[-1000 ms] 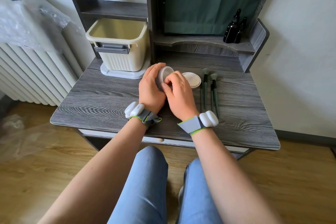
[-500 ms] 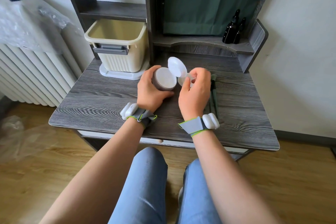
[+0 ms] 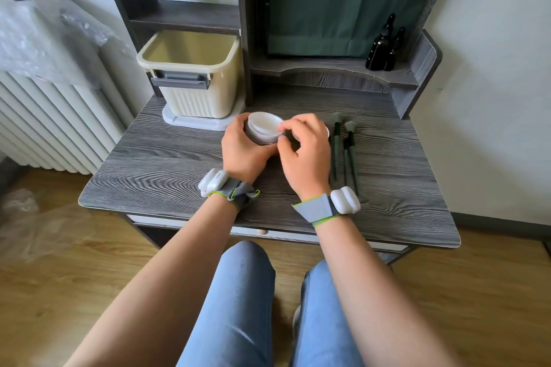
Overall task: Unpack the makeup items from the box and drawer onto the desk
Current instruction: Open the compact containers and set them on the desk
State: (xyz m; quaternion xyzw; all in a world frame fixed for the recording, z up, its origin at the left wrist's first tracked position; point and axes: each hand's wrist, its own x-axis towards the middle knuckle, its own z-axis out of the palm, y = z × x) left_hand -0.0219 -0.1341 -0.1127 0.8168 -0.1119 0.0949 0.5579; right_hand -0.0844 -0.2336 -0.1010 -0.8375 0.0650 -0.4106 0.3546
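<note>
A round grey-brown makeup jar (image 3: 261, 136) stands on the wood-grain desk (image 3: 167, 164), just in front of the beige box (image 3: 193, 83). My left hand (image 3: 241, 153) wraps around the jar's left side. A white disc (image 3: 264, 122) lies flat across the jar's mouth, and the fingertips of my right hand (image 3: 307, 155) pinch its right edge. Behind my right hand a sliver of a white lid (image 3: 327, 132) shows on the desk. Several green-handled makeup brushes (image 3: 343, 146) lie to the right. The drawer (image 3: 262, 231) below the desk edge looks shut.
The beige box is open at the top and sits on its grey lid at the back left. Two black dropper bottles (image 3: 384, 46) stand on the shelf at the right. A radiator (image 3: 44, 125) runs along the left wall. My knees are under the desk's front edge.
The white disc, lifted up and tilted in my right hand half a second ago, now lies flat on the jar's mouth. My left hand has kept hold of the jar.
</note>
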